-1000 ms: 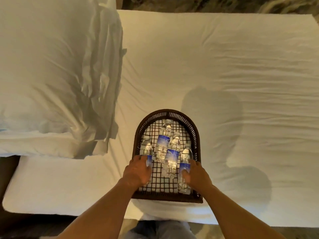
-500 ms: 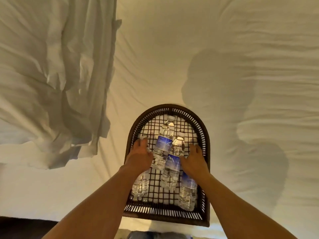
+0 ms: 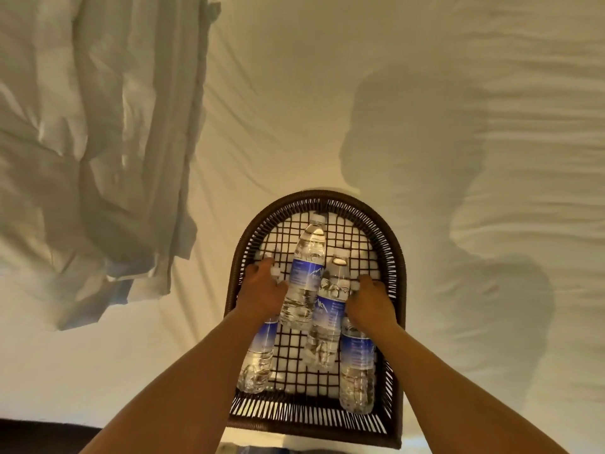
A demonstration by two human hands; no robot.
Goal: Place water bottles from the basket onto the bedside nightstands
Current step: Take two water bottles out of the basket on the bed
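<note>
A dark brown wicker basket (image 3: 397, 263) with an arched far end lies on the white bed sheet. Several clear water bottles with blue labels lie in it. My left hand (image 3: 262, 291) is closed around the neck of the leftmost bottle (image 3: 258, 358). My right hand (image 3: 370, 301) is closed around the neck of the rightmost bottle (image 3: 357, 368). Two more bottles lie between my hands: a left one (image 3: 306, 273) and a right one (image 3: 329, 319), caps pointing away from me. No nightstand is in view.
A white bed sheet (image 3: 327, 109) fills most of the view, with my shadow on its right part. A rumpled white pillow (image 3: 91, 132) lies at the left. A dark strip of floor or bed frame (image 3: 39, 435) shows at the bottom left.
The view has come closer to the bed and basket. My hands have slid from the near ends of the outer bottles up to their necks and closed on them.
</note>
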